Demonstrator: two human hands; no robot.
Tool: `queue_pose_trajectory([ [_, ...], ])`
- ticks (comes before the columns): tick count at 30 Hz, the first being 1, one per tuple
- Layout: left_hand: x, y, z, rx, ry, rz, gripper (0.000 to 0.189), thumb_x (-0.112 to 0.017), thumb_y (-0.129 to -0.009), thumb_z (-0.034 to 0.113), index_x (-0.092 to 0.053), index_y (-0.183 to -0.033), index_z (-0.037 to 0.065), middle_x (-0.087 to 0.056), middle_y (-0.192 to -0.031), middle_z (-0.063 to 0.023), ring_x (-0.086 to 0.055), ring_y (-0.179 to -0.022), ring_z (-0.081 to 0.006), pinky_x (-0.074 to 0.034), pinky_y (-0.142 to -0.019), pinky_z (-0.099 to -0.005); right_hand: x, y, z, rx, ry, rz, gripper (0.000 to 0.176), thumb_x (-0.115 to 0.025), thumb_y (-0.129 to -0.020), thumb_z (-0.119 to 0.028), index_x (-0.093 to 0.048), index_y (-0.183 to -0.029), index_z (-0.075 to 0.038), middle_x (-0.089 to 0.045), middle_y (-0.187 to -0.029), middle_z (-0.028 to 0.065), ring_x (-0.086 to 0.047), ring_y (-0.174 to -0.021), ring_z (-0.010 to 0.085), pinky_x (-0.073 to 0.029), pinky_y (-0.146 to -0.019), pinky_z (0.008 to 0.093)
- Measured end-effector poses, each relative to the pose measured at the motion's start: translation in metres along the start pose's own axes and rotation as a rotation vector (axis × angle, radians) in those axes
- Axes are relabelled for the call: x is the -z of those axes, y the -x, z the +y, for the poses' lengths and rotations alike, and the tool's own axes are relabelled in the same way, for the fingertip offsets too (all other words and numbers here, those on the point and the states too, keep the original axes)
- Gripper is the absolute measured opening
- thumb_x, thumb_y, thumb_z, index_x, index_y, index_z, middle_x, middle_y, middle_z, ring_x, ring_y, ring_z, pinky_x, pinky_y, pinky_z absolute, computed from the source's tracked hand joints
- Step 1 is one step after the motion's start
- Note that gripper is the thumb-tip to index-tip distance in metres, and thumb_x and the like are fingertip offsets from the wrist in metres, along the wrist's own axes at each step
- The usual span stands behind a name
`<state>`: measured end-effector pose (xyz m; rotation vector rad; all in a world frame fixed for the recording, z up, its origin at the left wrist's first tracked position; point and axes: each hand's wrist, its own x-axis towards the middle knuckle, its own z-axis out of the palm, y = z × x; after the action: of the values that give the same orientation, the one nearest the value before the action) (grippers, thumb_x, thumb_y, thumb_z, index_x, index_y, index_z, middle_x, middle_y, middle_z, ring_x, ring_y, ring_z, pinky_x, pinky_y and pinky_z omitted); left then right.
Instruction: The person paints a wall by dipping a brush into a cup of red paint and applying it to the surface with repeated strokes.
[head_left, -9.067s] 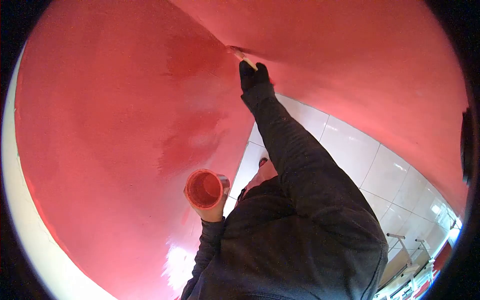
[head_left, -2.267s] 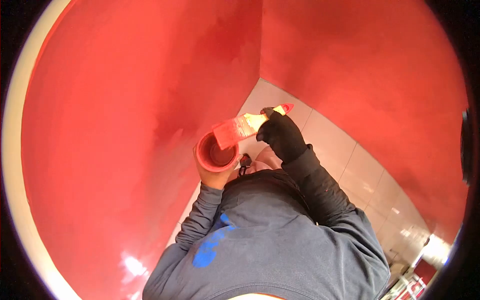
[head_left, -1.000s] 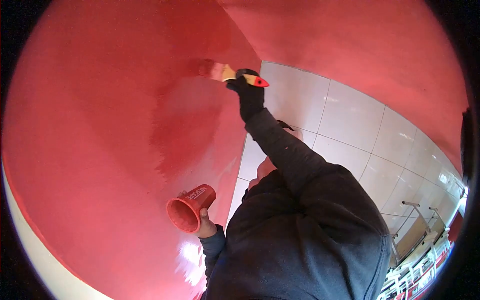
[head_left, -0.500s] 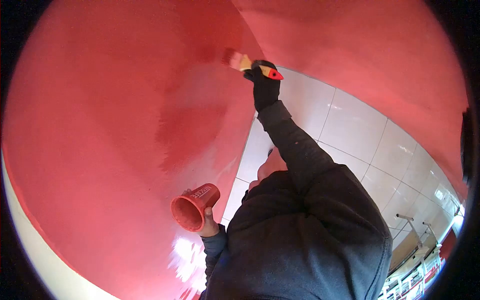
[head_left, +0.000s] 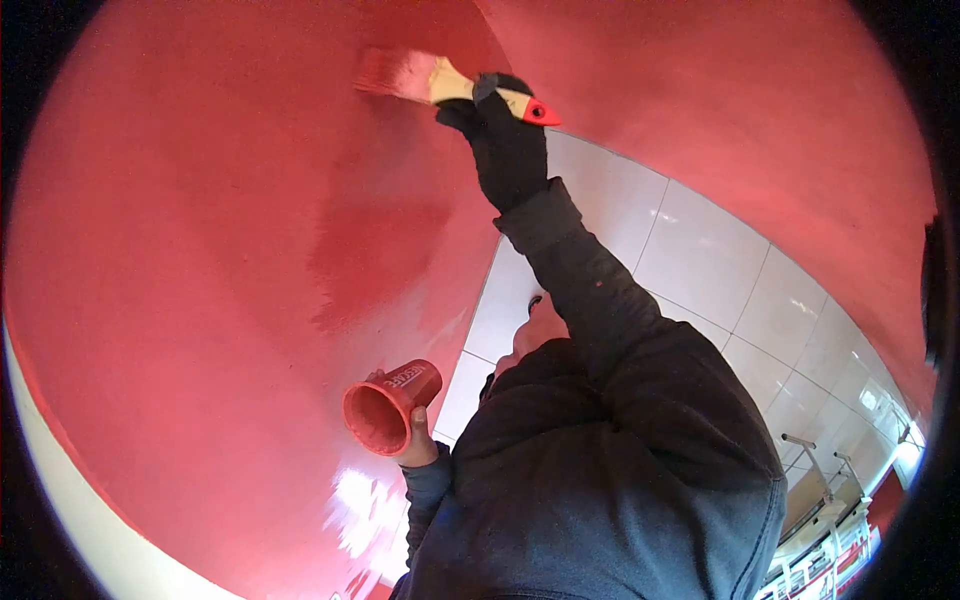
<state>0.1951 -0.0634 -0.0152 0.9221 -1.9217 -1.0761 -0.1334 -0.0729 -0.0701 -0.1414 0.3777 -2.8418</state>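
Top centre of the frame: the paintbrush [head_left: 440,82] lies with its bristles flat against the left red wall [head_left: 180,250], just left of the corner where that wall meets the right red wall [head_left: 760,110].
Brush axis: nearly level, with the bristles toward the upper left and the red-tipped handle end toward the right and slightly down.
Upper grip: the right hand [head_left: 508,150], in a black glove, is closed around the brush handle, and its arm stretches up from the lower right.
Lower grip: the left hand [head_left: 416,448], bare, is wrapped round a red cup [head_left: 390,405] at lower centre, whose mouth is tipped toward the lower left.
Nearer hand: the right hand is on the brush. The left hand and cup are well apart from it, far below.
Wet patch: 1 darker band of paint [head_left: 370,250] runs down the wall between brush and cup.
Edges: the corner is just right of the bristles. The white tiled floor [head_left: 700,250] shows beside the gloved wrist, and a pale band [head_left: 60,480] runs along the lower left.
Open room: there is wide red wall left of the bristles and little room to their right.
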Motion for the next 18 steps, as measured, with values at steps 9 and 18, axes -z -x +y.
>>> queue_pose_trajectory([
  [9, -0.001, 0.001, 0.0, 0.001, 0.0, 0.037, 0.09, -0.08, -0.063, 0.037, -0.031, -0.132, 0.006, -0.047, -0.125, -0.0142, -0.045, -0.117, -0.0285, -0.037, -0.099, -0.0418, 0.176, -0.011, 0.083, -0.136, 0.306, 0.432, 0.02, -0.06, -0.086, -0.014, -0.05, -0.1, -0.005, -0.057, -0.089, 0.0079, -0.061, -0.076, 0.0192, -0.055, -0.066, 0.0318],
  [18, -0.007, -0.001, 0.01, -0.018, 0.049, 0.032, 0.079, -0.08, -0.065, 0.028, -0.039, -0.129, 0.006, -0.049, -0.121, -0.013, -0.046, -0.114, -0.028, -0.039, -0.098, -0.0429, -0.034, -0.015, -0.021, 0.01, 0.126, -0.06, 0.02, -0.055, -0.089, -0.015, -0.049, -0.102, 0.0, -0.057, -0.093, 0.0106, -0.062, -0.082, 0.0225, -0.054, -0.074, 0.0375],
])
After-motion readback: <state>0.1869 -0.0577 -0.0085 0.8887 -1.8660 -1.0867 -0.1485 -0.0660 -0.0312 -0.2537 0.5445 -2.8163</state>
